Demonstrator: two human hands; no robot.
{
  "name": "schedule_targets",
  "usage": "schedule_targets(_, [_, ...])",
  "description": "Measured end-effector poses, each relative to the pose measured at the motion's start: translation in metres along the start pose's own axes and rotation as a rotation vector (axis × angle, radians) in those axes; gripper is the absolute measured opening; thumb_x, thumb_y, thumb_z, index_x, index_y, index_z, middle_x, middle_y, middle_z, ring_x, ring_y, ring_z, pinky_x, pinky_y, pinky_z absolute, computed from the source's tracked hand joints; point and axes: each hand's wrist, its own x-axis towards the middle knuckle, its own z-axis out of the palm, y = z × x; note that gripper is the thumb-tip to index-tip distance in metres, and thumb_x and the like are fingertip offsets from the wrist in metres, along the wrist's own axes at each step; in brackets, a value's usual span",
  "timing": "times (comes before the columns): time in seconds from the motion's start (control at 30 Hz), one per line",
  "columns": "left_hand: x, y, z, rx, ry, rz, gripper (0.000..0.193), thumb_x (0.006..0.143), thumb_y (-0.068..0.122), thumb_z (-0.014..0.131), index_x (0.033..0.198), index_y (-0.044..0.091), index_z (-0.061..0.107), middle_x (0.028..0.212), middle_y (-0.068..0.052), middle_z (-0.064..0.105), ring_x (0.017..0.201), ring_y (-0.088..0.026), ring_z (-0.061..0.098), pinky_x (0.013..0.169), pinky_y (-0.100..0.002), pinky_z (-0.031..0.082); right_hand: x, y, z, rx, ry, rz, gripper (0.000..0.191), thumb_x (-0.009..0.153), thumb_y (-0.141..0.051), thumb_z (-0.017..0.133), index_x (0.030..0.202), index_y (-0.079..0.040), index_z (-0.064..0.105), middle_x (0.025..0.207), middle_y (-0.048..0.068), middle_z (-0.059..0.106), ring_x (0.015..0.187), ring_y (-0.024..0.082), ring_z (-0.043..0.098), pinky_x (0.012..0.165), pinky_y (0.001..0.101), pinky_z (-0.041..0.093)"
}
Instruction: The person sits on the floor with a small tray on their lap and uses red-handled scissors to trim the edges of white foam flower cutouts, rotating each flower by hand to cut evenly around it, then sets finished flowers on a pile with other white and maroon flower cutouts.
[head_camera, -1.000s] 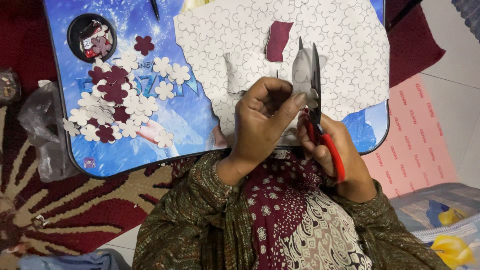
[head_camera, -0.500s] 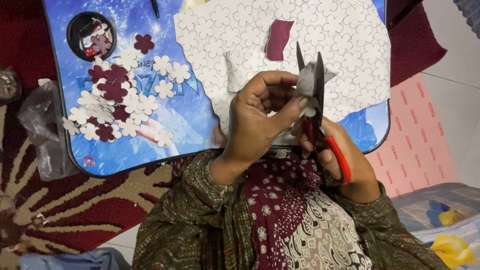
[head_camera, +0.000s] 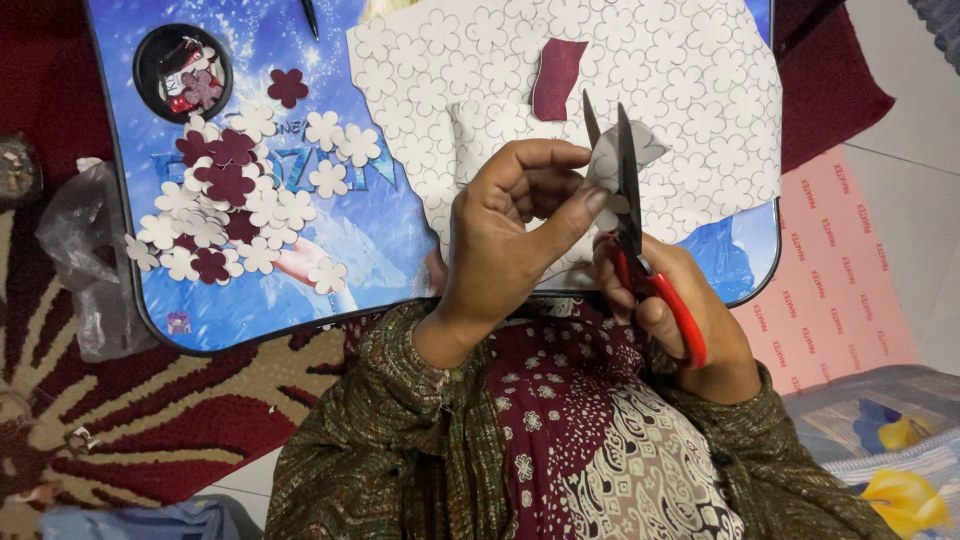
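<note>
Compared with a second ago, the scissors have opened wider and the small white paper piece has turned between the blades, its uncut edge now feeding into the gap. The left hand pinches that piece between thumb and fingertips, closed on it, just above the blue picture-printed lap desk. The right hand is wrapped around the red handles, gripping them with the blades pointing up and apart. Judging by this, another petal curve is mid-cut and the flower is not yet free. Finished white and maroon paper flowers lie heaped on the desk's left side, and the flower-printed sheet with a maroon scrap lies beyond the hands.
</note>
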Motion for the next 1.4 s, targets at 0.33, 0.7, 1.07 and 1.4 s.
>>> schedule_targets(0.33, [0.002, 0.003, -0.004, 0.03, 0.044, -0.013, 0.029, 0.101, 0.001, 0.074, 0.127, -0.001, 0.061, 0.104, -0.008, 0.073, 0.095, -0.01, 0.071, 0.091, -0.025, 0.06, -0.001, 0.002, -0.001, 0.067, -0.005, 0.064, 0.094, 0.078, -0.091, 0.057, 0.108, -0.001, 0.056, 0.07, -0.005, 0.046, 0.061, 0.005, 0.043, 0.055, 0.0219, 0.041])
schedule_targets(0.7, [0.006, 0.002, -0.011, 0.082, 0.066, 0.068, 0.028, 0.101, 0.004, 0.075, 0.125, -0.002, 0.061, 0.107, -0.013, 0.074, 0.095, -0.013, 0.074, 0.09, -0.027, 0.065, -0.002, 0.013, -0.006, 0.017, -0.033, 0.018, 0.087, 0.083, -0.088, 0.054, 0.106, -0.004, 0.058, 0.071, -0.008, 0.047, 0.061, 0.002, 0.042, 0.054, 0.0191, 0.036])
schedule_targets(1.07, [0.007, 0.008, -0.014, 0.028, 0.08, 0.072, 0.028, 0.103, 0.001, 0.071, 0.127, -0.004, 0.058, 0.108, -0.015, 0.074, 0.092, -0.015, 0.075, 0.089, -0.029, 0.065, -0.002, 0.016, -0.007, 0.022, -0.066, 0.063, 0.082, 0.083, -0.085, 0.056, 0.099, -0.005, 0.057, 0.069, -0.008, 0.048, 0.058, 0.002, 0.042, 0.05, 0.019, 0.035])
schedule_targets(1.4, [0.009, 0.001, -0.012, -0.051, 0.135, 0.086, 0.031, 0.105, 0.003, 0.072, 0.129, -0.006, 0.056, 0.105, -0.014, 0.074, 0.096, -0.015, 0.074, 0.087, -0.028, 0.063, -0.003, 0.015, -0.006, 0.029, -0.041, 0.057, 0.078, 0.085, -0.082, 0.059, 0.092, -0.004, 0.057, 0.069, -0.006, 0.052, 0.057, 0.003, 0.05, 0.05, 0.0193, 0.042])
